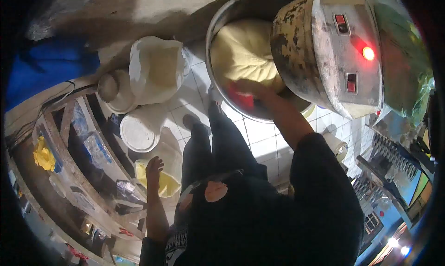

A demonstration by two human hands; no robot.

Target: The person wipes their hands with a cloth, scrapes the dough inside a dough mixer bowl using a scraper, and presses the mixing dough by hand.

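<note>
My right hand [252,89] reaches inside the rim of a large metal mixing bowl [209,52]. Its fingers are closed on a red, flat dough scraper [242,100], partly hidden and blurred. Beside it a big mass of pale yellow dough [243,48] fills much of the bowl. At my left side, my left hand [154,167] hangs with nothing in it, its fingers loosely bent and apart. Below that hand stands a container with a yellow inside [168,185]; I cannot tell whether they touch.
The mixer's worn metal head [324,48], with red switches and a lit red lamp, overhangs the bowl's right side. White-lidded bucket [140,129], white sack [156,69] and wooden shelves [88,159] stand left. White tiles [257,131] cover the floor.
</note>
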